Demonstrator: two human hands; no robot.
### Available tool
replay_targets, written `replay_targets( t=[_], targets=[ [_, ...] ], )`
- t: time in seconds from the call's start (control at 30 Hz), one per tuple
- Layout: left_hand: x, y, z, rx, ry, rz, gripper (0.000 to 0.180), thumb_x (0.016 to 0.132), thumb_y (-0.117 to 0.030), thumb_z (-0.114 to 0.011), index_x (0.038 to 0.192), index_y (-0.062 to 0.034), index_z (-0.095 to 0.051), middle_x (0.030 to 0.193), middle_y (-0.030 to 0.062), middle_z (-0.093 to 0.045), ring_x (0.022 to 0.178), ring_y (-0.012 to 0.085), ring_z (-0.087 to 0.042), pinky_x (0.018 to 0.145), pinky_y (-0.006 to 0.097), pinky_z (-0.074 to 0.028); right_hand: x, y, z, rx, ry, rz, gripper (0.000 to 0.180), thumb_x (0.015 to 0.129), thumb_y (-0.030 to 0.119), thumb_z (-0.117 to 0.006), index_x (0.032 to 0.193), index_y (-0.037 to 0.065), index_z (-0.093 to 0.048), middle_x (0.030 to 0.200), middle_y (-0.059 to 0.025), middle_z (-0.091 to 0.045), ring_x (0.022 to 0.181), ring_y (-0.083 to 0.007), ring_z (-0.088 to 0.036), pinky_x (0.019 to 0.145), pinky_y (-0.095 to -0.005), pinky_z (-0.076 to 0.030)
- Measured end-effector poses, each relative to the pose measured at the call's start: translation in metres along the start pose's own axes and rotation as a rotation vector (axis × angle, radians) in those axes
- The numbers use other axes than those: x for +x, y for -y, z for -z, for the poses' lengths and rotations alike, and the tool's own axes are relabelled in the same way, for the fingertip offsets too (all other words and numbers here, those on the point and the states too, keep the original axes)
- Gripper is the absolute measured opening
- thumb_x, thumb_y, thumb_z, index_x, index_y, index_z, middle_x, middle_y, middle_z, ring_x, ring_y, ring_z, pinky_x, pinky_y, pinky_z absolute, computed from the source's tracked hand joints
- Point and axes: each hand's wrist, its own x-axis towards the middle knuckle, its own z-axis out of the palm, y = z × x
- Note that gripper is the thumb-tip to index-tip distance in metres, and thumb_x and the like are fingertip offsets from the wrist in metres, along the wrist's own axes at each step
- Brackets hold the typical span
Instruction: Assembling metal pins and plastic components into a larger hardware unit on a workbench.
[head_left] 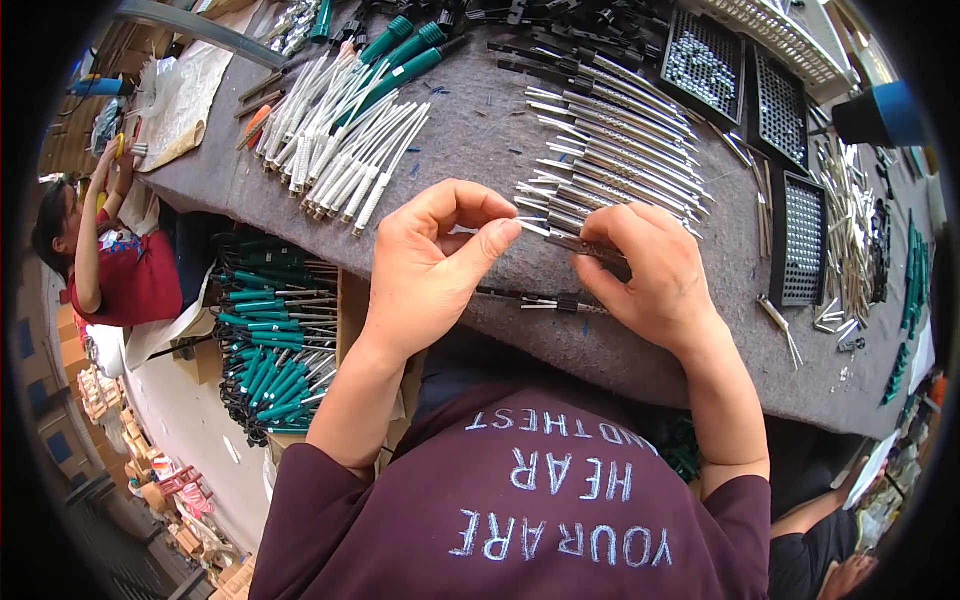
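A: We pinch the slim metal rod (575, 245) over the grey felt table (470, 150); right hand (650, 270) clamps its body; left hand (430, 260) nips its tip.

B: Keep it level, we'd say; the silver rod row (610, 140) lies beyond.

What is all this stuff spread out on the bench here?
Grey felt-covered table: one, centre.
Metal tubes with white sleeves: many, silver and white, table's left.
Teal-handled tools: several, top centre.
Perforated metal tubes: many, silver, in rows, centre right.
Black mesh trays: three, table's right.
Loose short metal tubes: a heap, far right.
Thin rod with black collar: one, on the felt below the hands.
Box of teal-handled tools: one, lower left.
Co-worker in red: one, far left.
Left hand: pinching the tip of a metal tube.
Right hand: grip around that tube.
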Motion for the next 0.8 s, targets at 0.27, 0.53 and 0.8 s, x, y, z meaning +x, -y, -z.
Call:
replay_targets(
  t=[0.27,0.53,0.8],
  targets=[
    [0.002,0.0,-0.002,-0.369,0.036,0.154,0.015,0.103,-0.013,-0.075,0.11,-0.0007,-0.072,0.099,0.0053,-0.076,0.087,0.0104,-0.072,0.082,0.026,-0.06,0.003,-0.003,0.0,0.071,-0.102,0.119,0.03,0.081,0.006,-0.08,0.109,0.008,-0.072,0.085,-0.0055,-0.069,0.077,-0.0256,-0.066,0.071,-0.0385,-0.055],
    [0.001,0.002,-0.006,-0.371,0.024,0.202,0.027,0.107,-0.018,-0.07,0.126,0.0017,-0.07,0.105,0.0066,-0.076,0.089,0.0095,-0.072,0.081,0.024,-0.061,0.0,-0.002,-0.001,0.112,-0.138,0.111,0.028,0.081,0.005,-0.081,0.108,0.007,-0.073,0.083,-0.006,-0.068,0.075,-0.025,-0.066,0.069,-0.0375,-0.056],
    [0.001,0.005,-0.004,-0.756,0.125,0.277,0.031,0.111,-0.016,-0.06,0.134,0.003,-0.069,0.119,0.012,-0.076,0.104,0.0142,-0.074,0.09,0.024,-0.062,-0.002,0.001,-0.001,0.123,-0.131,0.035,0.027,0.083,0.005,-0.079,0.109,0.008,-0.073,0.089,-0.007,-0.071,0.082,-0.027,-0.069,0.073,-0.0385,-0.058]
  ],
)
